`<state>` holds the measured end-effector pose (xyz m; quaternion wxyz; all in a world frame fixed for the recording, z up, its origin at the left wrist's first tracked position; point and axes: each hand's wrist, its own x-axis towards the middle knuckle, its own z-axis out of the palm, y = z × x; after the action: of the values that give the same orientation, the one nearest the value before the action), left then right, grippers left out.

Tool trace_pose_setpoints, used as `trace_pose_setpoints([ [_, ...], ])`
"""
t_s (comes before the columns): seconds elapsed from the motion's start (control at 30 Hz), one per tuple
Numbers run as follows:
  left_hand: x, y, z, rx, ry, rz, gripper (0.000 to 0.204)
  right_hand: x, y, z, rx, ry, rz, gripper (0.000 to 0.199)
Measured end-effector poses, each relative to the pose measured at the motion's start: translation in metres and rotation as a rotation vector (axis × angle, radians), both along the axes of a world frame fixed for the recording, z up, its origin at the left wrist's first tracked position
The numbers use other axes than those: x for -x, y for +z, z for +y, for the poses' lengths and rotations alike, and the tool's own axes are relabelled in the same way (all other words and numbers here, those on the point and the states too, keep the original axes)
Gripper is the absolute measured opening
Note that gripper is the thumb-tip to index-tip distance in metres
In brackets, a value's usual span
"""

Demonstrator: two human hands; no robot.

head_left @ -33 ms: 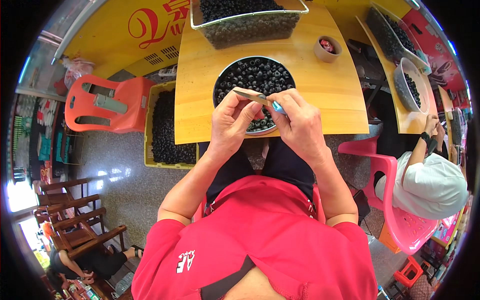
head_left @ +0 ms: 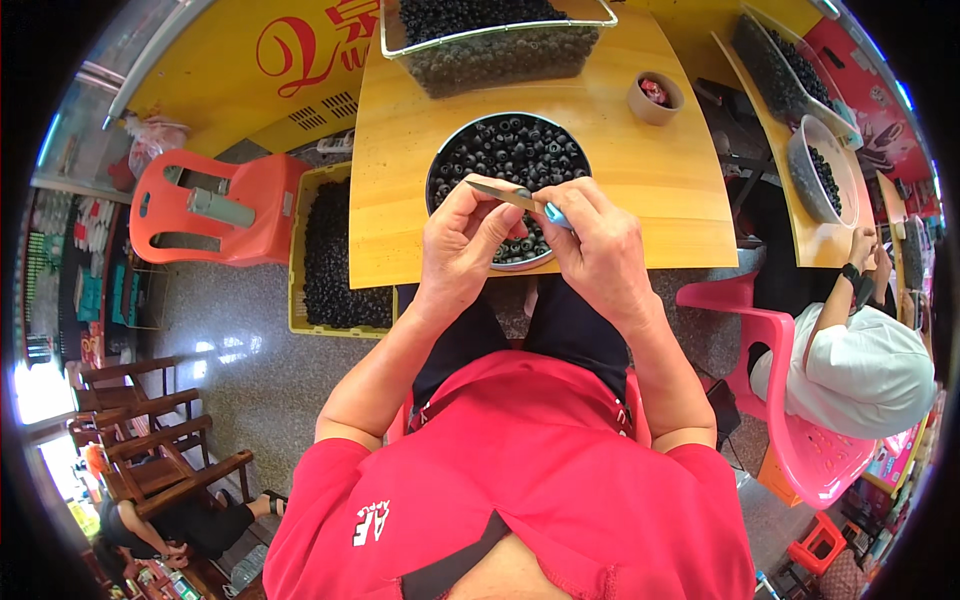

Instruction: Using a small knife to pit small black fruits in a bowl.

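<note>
One thin, blue-handled metal knife [head_left: 503, 194]

A small shop that seems to double as a workroom, judging by the packed shelves [head_left: 60, 265] at one side, red lettering [head_left: 300, 55] on a yellow wall [head_left: 215, 75], and wooden tables [head_left: 670, 190] bearing containers [head_left: 500, 65] full of small black pieces [head_left: 510, 148]

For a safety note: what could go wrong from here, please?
The pointed, blue-handled metal knife in the right hand lies close to fingers of the left hand; a slip might cut them. The round, pale-rimmed bowl of small black pieces sits near the edge of the yellowish wooden table; a bump could spill it.
</note>
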<state>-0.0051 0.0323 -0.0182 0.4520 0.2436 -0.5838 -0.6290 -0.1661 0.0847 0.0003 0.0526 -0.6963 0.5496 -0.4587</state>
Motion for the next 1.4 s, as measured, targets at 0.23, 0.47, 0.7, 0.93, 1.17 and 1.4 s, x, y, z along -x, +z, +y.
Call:
trace_pose_setpoints([
  [0.23,-0.003,-0.003,-0.004,0.052,0.025,-0.004,0.008,0.002,0.001,-0.002,-0.023,0.002,0.020,0.018],
  [0.47,-0.012,-0.005,-0.008,-0.009,-0.059,0.020,0.008,-0.001,-0.001,-0.001,-0.158,-0.100,0.119,0.016],
  [0.7,-0.016,-0.001,-0.007,0.012,-0.146,0.080,0.013,0.001,0.000,-0.006,-0.150,0.037,-0.328,0.010],
  [0.93,-0.012,0.001,-0.002,0.171,0.016,-0.020,0.019,-0.012,0.011,0.001,-0.492,0.210,-0.883,0.016],
  [1.17,-0.013,-0.001,0.000,0.230,0.016,-0.017,0.018,-0.019,0.006,0.003,-0.493,0.209,-1.103,0.018],
  [1.4,-0.014,-0.006,-0.001,0.056,-0.028,0.081,0.013,-0.011,0.004,0.004,-0.009,0.046,-0.100,0.009],
])
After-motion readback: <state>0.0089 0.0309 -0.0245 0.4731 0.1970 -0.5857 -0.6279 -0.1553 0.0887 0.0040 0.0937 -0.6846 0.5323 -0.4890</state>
